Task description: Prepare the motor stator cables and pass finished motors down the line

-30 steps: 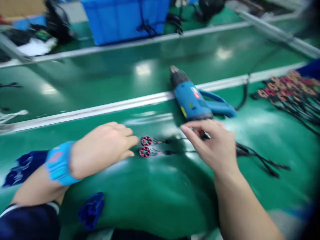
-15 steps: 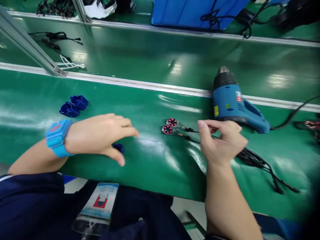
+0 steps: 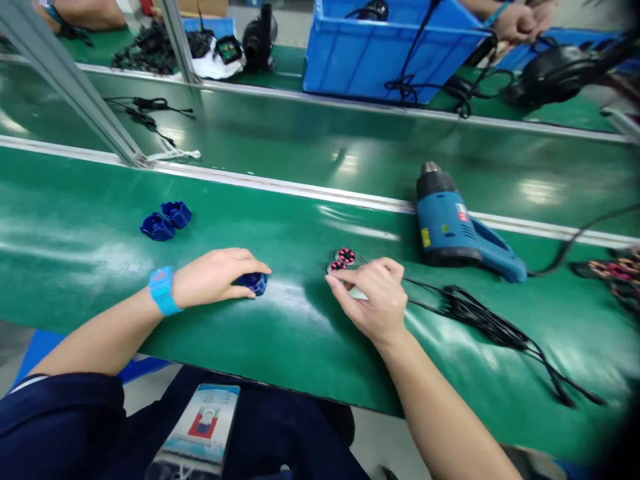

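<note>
My left hand (image 3: 215, 277), with a blue band at the wrist, curls its thumb and fingers round a small dark blue plastic housing (image 3: 256, 283) on the green bench. My right hand (image 3: 373, 297) pinches at the nearer of two small round black parts with pink dots (image 3: 337, 266); the fingertips partly cover it. The other round part (image 3: 345, 256) lies against it, just behind. From these parts thin black leads run under my right hand to a bundled black cable (image 3: 480, 317). Two more blue housings (image 3: 165, 222) sit side by side farther left.
A blue heat gun (image 3: 445, 223) lies at the back right, its cord trailing right. Metal rails and a slanted post (image 3: 85, 87) border the bench. Beyond stands a blue crate (image 3: 370, 60). Another person's hands (image 3: 523, 23) are at the top right.
My left hand has moved right and closed round the blue housing. My right hand has moved left from the leads to the round parts. The view has tilted up.
</note>
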Demonstrator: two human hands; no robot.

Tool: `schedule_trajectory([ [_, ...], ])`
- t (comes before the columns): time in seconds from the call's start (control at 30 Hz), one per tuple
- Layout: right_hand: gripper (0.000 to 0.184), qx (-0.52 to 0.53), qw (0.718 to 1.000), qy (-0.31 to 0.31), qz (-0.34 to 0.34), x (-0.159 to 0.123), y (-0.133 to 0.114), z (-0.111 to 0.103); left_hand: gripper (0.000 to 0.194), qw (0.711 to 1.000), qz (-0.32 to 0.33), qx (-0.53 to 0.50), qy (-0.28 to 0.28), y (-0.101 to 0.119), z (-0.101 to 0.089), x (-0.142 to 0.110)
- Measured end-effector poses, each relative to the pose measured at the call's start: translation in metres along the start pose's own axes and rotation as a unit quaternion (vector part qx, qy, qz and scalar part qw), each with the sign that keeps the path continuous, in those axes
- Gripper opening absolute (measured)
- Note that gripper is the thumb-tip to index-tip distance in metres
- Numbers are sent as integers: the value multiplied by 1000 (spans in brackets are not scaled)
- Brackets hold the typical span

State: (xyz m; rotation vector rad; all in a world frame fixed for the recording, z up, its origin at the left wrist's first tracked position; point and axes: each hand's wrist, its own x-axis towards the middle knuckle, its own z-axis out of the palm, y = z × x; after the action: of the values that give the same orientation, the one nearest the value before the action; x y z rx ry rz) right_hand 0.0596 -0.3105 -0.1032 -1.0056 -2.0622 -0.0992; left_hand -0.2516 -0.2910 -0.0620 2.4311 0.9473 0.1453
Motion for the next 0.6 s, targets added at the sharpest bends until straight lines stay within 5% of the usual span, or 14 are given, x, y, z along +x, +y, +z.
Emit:
schedule_trajectory([
  [0.13, 6, -5, 1000, -1, 8, -3, 9, 0, 74, 979, -86, 156, 97, -15, -9, -6],
  [0.23, 6, -5, 1000, -3, 14, -4, 13, -1, 71, 904, -237, 249, 253, -47, -25, -29],
  [0.33, 6, -8, 1000, -7, 16, -4, 14, 0, 62, 855, -323, 287, 286, -84, -33, -55],
  [0.47, 5, -4, 1000, -12, 7, -5, 17, 3, 57, 883, -313, 227, 267, -102, -34, -64],
  [0.6, 6, 4, 1000, -16, 14, -5, 16, 2, 63, 910, -262, 25, 320, -73, -38, -51],
])
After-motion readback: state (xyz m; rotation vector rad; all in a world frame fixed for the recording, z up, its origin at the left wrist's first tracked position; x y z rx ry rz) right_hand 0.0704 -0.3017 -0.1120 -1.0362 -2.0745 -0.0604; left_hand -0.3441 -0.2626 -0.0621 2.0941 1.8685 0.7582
